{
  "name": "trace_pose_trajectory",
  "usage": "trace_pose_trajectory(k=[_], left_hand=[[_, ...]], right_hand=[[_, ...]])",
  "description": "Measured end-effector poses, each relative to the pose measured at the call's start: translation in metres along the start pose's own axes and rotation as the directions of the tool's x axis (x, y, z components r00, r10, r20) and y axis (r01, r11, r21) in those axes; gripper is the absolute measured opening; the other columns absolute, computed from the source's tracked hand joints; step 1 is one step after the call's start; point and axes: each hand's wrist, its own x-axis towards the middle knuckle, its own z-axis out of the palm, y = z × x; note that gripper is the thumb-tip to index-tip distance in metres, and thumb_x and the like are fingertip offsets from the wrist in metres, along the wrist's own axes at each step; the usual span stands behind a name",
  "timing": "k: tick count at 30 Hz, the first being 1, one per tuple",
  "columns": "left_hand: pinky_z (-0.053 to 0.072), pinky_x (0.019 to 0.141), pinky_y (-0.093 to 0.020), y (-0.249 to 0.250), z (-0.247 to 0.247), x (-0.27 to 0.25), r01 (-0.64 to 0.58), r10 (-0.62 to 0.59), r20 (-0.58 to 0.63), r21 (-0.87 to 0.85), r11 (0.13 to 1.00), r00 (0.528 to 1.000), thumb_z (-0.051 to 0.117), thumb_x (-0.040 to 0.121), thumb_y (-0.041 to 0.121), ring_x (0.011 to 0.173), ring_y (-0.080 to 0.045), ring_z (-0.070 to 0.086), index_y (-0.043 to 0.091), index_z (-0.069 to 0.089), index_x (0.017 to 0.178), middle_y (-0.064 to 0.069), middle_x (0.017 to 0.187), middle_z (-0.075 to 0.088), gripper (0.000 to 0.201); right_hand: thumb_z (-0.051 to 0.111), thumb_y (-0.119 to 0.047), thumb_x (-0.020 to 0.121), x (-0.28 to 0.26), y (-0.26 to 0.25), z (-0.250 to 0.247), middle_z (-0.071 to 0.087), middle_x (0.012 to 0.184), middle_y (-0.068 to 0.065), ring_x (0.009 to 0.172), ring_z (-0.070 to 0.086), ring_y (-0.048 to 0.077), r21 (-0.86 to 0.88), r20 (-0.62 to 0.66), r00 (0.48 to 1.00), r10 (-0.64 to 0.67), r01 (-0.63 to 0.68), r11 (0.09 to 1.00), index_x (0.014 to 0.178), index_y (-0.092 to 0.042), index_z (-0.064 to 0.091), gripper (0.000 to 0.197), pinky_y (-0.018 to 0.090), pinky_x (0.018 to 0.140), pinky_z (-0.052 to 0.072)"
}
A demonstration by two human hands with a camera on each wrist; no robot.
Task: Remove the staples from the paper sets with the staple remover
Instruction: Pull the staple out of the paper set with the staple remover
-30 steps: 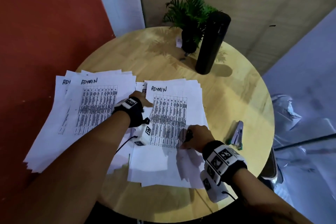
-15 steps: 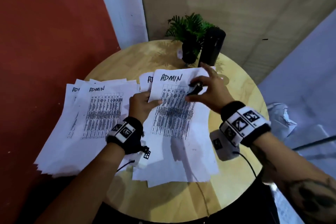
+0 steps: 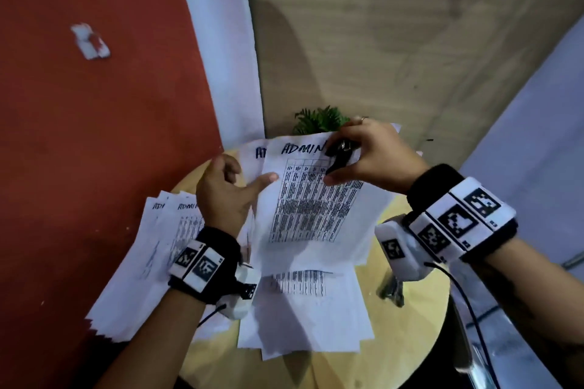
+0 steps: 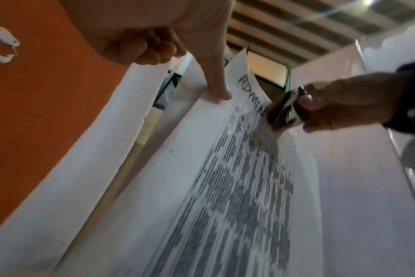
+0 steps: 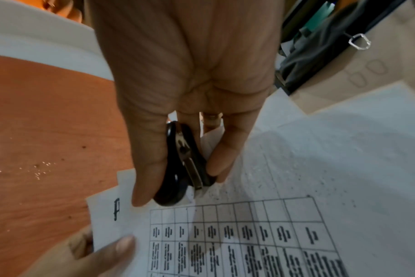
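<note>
The left hand (image 3: 226,196) pinched the lifted paper set (image 3: 316,208) at its left edge, the thumb flat on the printed face and the other fingers curled behind. The set was raised off the round table (image 3: 420,309), tilted up toward the person, with "ADMIN" handwritten along its top. At about one o'clock on that sheet, the right hand (image 3: 376,158) gripped the black staple remover (image 3: 339,158) between thumb and fingers, its metal tip against the top of the page just right of the handwriting. In the right wrist view the tool's two black handles lay squeezed close together in the pinch; no staple could be made out.

Under the raised set lay another stack of papers (image 3: 309,316) on the table, and at nine o'clock a fanned pile of sheets (image 3: 151,265) overhung the table's edge. A green plant (image 3: 317,120) showed at twelve o'clock behind the lifted page. A stapler (image 3: 393,292) sat at four o'clock, partly hidden by the right wrist.
</note>
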Motion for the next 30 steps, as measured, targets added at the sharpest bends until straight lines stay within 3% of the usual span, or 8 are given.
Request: trace_pose_trajectory(k=[3,6,9,12,17,23,26,30], left_hand=[[0.047,0.078,-0.040,0.041,-0.009,0.013,-0.017,0.025,0.038,-0.187,0.982,0.999,0.081,0.047,0.056,0.082,-0.021,0.052,0.037,0.048,0.087,0.004,0.087,0.053,0.056],[0.051,0.093,-0.047,0.079,-0.016,0.020,0.032,0.039,0.209,-0.327,0.944,0.977,0.081,0.055,0.046,0.097,-0.023,0.064,0.035,0.068,0.088,-0.001,0.100,0.069,0.037],[0.053,0.091,-0.041,0.108,-0.022,0.017,-0.063,0.161,0.265,-0.343,0.937,0.951,0.078,0.074,0.027,0.088,-0.017,0.068,0.027,0.075,0.083,0.007,0.089,0.075,0.009],[0.053,0.087,-0.034,0.126,-0.028,0.013,-0.089,0.199,0.278,-0.363,0.927,0.940,0.072,0.081,0.011,0.086,-0.015,0.069,0.017,0.074,0.090,0.005,0.089,0.075,0.011],[0.054,0.090,-0.045,0.144,-0.034,0.009,-0.089,0.200,0.267,-0.378,0.922,0.943,0.075,0.076,0.020,0.096,-0.028,0.069,0.001,0.071,0.100,-0.010,0.099,0.074,0.030],[0.053,0.081,-0.028,0.163,-0.037,0.001,-0.071,0.202,0.258,-0.442,0.894,0.945,0.069,0.083,0.011,0.090,-0.018,0.070,-0.002,0.068,0.103,-0.010,0.098,0.073,0.024],[0.054,0.089,-0.037,0.166,-0.038,0.003,-0.095,0.225,0.256,-0.439,0.893,0.940,0.070,0.083,0.015,0.097,-0.023,0.069,0.000,0.067,0.105,-0.011,0.102,0.073,0.027],[0.053,0.090,-0.046,0.166,-0.044,0.003,-0.073,0.218,0.297,-0.430,0.900,0.930,0.079,0.073,0.026,0.100,-0.026,0.068,0.003,0.067,0.108,-0.010,0.105,0.072,0.043]], right_hand=[[0.089,-0.031,0.050,-0.006,-0.020,-0.023,0.058,0.088,0.003,0.083,0.055,0.019,0.004,-0.038,0.999,-0.027,0.028,1.000,0.087,-0.014,0.073,0.044,0.031,0.074,0.043],[0.089,-0.030,0.050,-0.014,-0.040,-0.043,0.059,0.087,0.005,0.083,0.056,0.021,-0.015,-0.082,0.995,-0.060,0.059,0.998,0.087,-0.011,0.073,0.045,0.036,0.078,0.045],[0.089,-0.031,0.050,-0.021,-0.056,-0.057,0.061,0.090,0.007,0.085,0.056,0.022,-0.033,-0.118,0.990,-0.080,0.077,0.996,0.088,-0.010,0.073,0.046,0.037,0.080,0.043],[0.088,-0.032,0.051,-0.029,-0.067,-0.068,0.061,0.091,0.008,0.087,0.056,0.022,-0.030,-0.146,0.986,-0.079,0.075,0.997,0.089,-0.009,0.073,0.047,0.038,0.081,0.043],[0.089,-0.033,0.049,-0.039,-0.083,-0.084,0.063,0.091,0.009,0.087,0.060,0.023,0.054,-0.177,0.982,-0.062,0.073,0.996,0.088,-0.010,0.073,0.048,0.042,0.084,0.047],[0.082,-0.052,0.038,-0.049,-0.098,-0.097,0.065,0.088,0.007,0.081,0.064,0.022,0.119,-0.217,0.974,-0.060,0.088,0.989,0.084,-0.013,0.073,0.062,0.045,0.082,0.050],[0.072,-0.064,0.032,-0.054,-0.102,-0.101,0.066,0.087,0.004,0.080,0.065,0.018,0.141,-0.211,0.975,-0.068,0.099,0.985,0.084,-0.014,0.073,0.072,0.043,0.081,0.052],[0.080,-0.054,0.036,-0.057,-0.105,-0.104,0.067,0.087,0.006,0.079,0.067,0.019,0.166,-0.214,0.975,-0.055,0.092,0.982,0.083,-0.012,0.073,0.064,0.044,0.080,0.053]])
